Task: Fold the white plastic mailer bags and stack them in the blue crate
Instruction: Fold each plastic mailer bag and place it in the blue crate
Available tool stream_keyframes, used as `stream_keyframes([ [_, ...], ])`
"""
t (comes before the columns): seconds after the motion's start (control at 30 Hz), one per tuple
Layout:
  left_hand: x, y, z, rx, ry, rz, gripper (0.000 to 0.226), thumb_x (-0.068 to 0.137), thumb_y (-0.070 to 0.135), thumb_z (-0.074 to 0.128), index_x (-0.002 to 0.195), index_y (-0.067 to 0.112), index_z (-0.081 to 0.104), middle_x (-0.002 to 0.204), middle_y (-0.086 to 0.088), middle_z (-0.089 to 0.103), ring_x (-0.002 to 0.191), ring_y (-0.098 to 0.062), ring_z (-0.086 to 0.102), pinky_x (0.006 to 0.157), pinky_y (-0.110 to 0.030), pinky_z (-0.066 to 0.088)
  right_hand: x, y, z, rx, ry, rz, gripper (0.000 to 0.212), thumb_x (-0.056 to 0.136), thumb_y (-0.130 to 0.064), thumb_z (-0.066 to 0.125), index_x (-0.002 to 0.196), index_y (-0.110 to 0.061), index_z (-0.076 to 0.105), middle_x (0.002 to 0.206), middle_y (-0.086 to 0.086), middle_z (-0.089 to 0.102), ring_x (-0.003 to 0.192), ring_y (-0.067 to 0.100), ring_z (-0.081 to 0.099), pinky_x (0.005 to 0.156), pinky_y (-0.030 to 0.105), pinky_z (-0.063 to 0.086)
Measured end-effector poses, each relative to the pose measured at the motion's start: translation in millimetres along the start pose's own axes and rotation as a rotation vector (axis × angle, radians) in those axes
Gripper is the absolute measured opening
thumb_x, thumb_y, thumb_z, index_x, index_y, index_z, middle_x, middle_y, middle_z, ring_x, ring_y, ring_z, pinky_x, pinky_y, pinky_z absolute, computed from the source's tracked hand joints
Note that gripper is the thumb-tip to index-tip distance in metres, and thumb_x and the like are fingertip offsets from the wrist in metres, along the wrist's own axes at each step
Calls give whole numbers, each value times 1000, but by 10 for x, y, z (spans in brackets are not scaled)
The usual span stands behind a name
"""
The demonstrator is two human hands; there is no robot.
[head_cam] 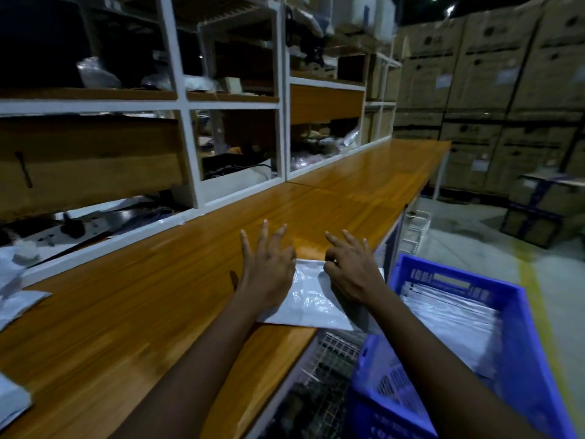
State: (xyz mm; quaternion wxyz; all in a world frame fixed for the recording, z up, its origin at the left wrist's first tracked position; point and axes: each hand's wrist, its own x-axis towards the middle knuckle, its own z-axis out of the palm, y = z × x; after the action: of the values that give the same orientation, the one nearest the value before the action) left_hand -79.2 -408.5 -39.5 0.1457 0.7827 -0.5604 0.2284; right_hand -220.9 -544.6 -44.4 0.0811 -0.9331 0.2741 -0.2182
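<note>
A warehouse: stacked cartons, parts shelving, packing bench.

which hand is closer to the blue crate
Right. The right hand rests on the white mailer bag beside the blue crate; the left hand rests on its other end.

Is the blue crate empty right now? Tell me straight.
No, a stack of white mailer bags lies inside the blue crate, covering most of its floor.
</note>
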Motion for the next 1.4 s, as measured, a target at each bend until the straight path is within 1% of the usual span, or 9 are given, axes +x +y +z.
stream_keyframes([
  [0.27,761,1191,534,3,98,258,15,93,24,50,89,20,64,149,-16,45,146,-43,25,106,-77,15,-677,1418,-293,-128,-9,294,62,68,-53,5,85,-22,55,158,-1,36,145,30,27,110,54,25],
  [0.37,984,1673,769,18,55,315,12,92,24,56,92,18,67,151,-16,43,147,-42,20,109,-76,9,-931,1894,-331,-190,-47,400,72,73,-52,9,100,-17,66,158,-2,35,147,31,24,112,55,22],
  [0.6,1166,2364,1611,42,-212,414,22,99,33,47,109,25,65,162,-10,20,151,-37,1,112,-71,-7,-1230,2781,-62,-370,-236,498,38,102,-38,35,117,-18,64,161,-2,30,147,32,23,116,54,19],
  [0.7,1147,2475,2008,18,-296,435,19,98,30,49,103,25,67,162,-10,21,151,-37,0,111,-72,-10,-1236,3031,165,-478,-365,471,51,99,-40,23,122,-17,63,158,3,35,143,38,28,111,55,20],
  [0.93,1078,2721,2810,-73,-409,442,21,97,30,53,107,22,70,163,-9,18,151,-36,-2,112,-65,-13,-1219,3668,747,-450,-421,520,54,75,-40,31,80,-5,72,100,20,71,94,52,62,84,70,46],
  [1.07,1081,2870,3076,-134,-405,411,20,98,27,53,110,21,68,162,-8,21,151,-35,0,113,-64,-10,-1040,3637,793,-498,-445,527,87,76,-71,49,145,-18,42,158,20,29,141,48,28,107,74,18],
  [1.17,1077,2891,3219,-187,-384,380,21,100,26,52,116,22,64,160,-6,25,151,-31,4,115,-62,-7,-1008,3653,905,-565,-538,533,114,71,-74,66,157,-28,6,165,13,-1,149,44,4,112,70,5],
  [1.23,1064,2857,3288,-188,-378,402,32,100,34,50,130,24,54,162,-6,21,151,-31,2,116,-62,-5,-1035,3682,1003,-564,-501,551,114,74,-68,69,157,-29,2,165,14,0,149,44,5,113,69,7],
  [1.4,1004,2756,3466,109,-559,597,122,75,71,64,156,22,-13,160,-13,-26,146,-42,-21,108,-69,-14,-1099,3767,1146,-556,-416,600,108,79,-58,70,157,-26,2,164,15,7,149,41,12,116,66,9],
])
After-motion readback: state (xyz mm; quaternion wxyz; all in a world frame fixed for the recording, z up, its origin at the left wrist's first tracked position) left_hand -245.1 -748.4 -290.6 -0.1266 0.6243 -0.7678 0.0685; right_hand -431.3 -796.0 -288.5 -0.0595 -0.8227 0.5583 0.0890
